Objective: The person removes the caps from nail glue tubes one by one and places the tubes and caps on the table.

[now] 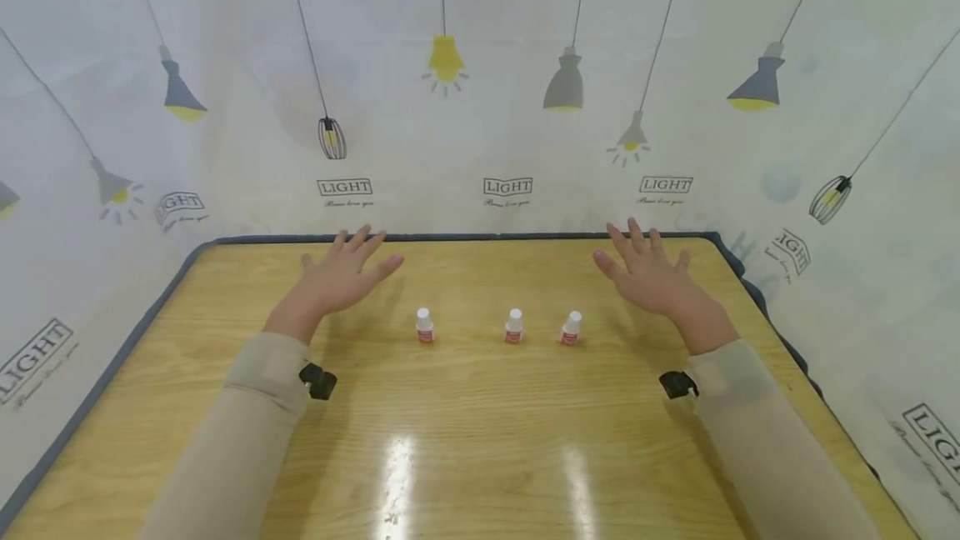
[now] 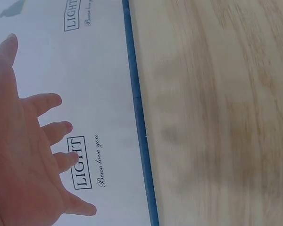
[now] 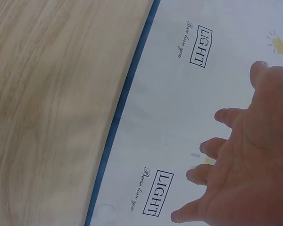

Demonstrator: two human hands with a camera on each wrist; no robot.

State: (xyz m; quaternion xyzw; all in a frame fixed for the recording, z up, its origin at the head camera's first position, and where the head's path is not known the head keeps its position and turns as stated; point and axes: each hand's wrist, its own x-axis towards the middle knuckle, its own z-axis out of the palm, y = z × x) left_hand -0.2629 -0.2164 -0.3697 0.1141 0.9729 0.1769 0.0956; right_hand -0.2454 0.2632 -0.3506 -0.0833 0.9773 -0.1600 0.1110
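Note:
Three small white-capped bottles with red labels stand upright in a row on the wooden table: a left bottle (image 1: 425, 327), a middle bottle (image 1: 513, 327) and a right bottle (image 1: 571, 329). My left hand (image 1: 339, 275) is held above the table, left of and beyond the left bottle, its fingers spread and nothing in it. Beyond the right bottle, to its right, my right hand (image 1: 651, 273) is likewise raised with spread fingers and holds nothing. In the wrist views, the left palm (image 2: 26, 165) and the right palm (image 3: 257, 160) show bare; no bottle appears there.
The wooden table (image 1: 465, 423) has a dark blue edge (image 1: 495, 237) along its back and sides. Behind it hangs a pale wall covering (image 1: 420, 148) printed with lamps and "LIGHT" lettering. A small black device (image 1: 318, 381) sits at the left wrist, another device (image 1: 678, 385) at the right.

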